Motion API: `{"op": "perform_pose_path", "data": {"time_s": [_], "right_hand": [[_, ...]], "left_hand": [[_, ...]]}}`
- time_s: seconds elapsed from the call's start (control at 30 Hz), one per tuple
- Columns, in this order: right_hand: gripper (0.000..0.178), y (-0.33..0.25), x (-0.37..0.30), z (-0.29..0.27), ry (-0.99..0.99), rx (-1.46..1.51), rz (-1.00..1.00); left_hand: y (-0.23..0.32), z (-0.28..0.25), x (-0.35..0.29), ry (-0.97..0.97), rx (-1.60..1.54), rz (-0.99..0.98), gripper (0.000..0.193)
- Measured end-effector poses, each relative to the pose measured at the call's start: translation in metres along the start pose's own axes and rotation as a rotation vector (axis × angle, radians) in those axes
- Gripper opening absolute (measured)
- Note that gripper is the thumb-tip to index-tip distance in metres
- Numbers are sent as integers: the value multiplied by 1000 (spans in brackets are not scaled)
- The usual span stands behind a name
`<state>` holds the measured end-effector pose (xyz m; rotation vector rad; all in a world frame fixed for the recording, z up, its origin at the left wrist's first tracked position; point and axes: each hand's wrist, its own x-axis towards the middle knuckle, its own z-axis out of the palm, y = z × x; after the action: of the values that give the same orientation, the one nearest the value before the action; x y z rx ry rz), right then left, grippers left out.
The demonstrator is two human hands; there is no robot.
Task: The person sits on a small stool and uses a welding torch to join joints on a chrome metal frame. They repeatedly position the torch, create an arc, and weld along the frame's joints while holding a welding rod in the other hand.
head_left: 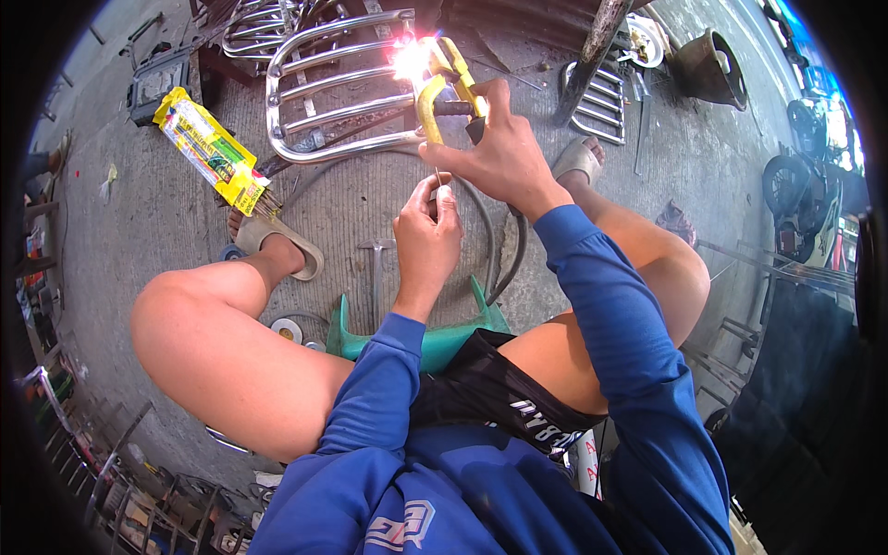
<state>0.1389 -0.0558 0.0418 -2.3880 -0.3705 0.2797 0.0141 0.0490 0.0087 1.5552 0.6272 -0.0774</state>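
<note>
My right hand is wrapped around a yellow welding electrode holder, whose jaws sit beside a bright arc glare. That glare lies at the right edge of a shiny tubular metal frame with several rungs, and washes out the contact point. Close below the holder, my left hand is closed in a pinch on a thin rod; most of the rod is hidden by the fingers. A dark cable loops over the ground near my right wrist.
A yellow packet of welding rods leans by my left foot, near a dark case. A hammer lies before the green stool under me. Farther right are a small metal rack and a dark bucket.
</note>
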Motion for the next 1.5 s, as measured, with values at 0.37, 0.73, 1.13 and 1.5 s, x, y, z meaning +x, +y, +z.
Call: {"op": "perform_pose_path", "data": {"time_s": [0.37,0.73,1.13,1.5], "right_hand": [[97,-1,0,0,35,-41,-39],[94,-1,-1,1,1,-39,-10],[99,-4,1,0,-42,-19,29],[97,1,2,3,-35,-39,28]], "left_hand": [[-2,1,2,21,4,27,30],[-1,0,0,21,37,46,34],[4,-3,-1,-2,41,33,34],[-4,-2,3,12,75,75,33]]}}
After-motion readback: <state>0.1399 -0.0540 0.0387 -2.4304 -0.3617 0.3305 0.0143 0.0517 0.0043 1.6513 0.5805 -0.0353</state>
